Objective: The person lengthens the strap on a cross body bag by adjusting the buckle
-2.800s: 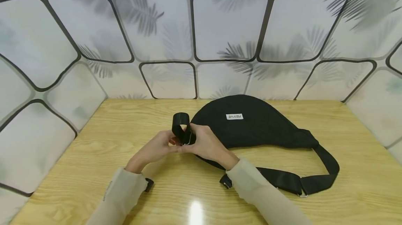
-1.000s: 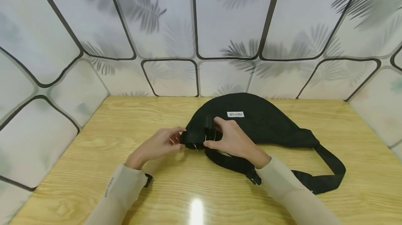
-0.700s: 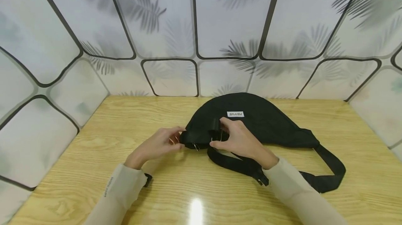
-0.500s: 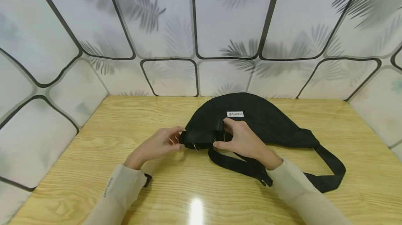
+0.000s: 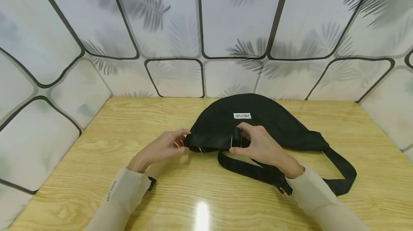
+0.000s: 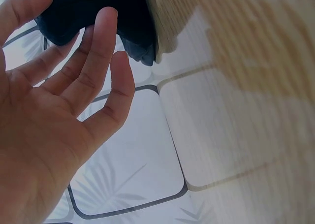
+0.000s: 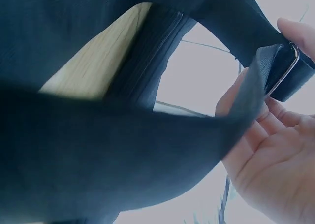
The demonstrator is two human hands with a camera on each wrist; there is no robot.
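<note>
A black waist bag (image 5: 274, 127) with a small white label (image 5: 242, 116) lies on the wooden table. At its left end, my left hand (image 5: 161, 150) holds the black strap (image 5: 209, 140) between thumb and fingertips. My right hand (image 5: 262, 146) pinches a metal-framed strap slider (image 5: 236, 137) in front of the bag, and the strap runs between the two hands. In the right wrist view a strap loop sweeps across, with the slider's metal bar (image 7: 285, 69) by the thumb. The left wrist view shows dark fabric (image 6: 93, 12) at the fingertips, their exact contact partly hidden.
A black plastic buckle (image 5: 284, 187) lies on the table by the right sleeve. More strap (image 5: 342, 168) loops from the bag's right end. Patterned white panels (image 5: 238, 23) stand behind and beside the wooden tabletop (image 5: 180, 195).
My right hand has moved right with the slider, drawing the strap out along the bag's front. The buckle and lower strap have shifted right too. My left hand has stayed at the bag's left end.
</note>
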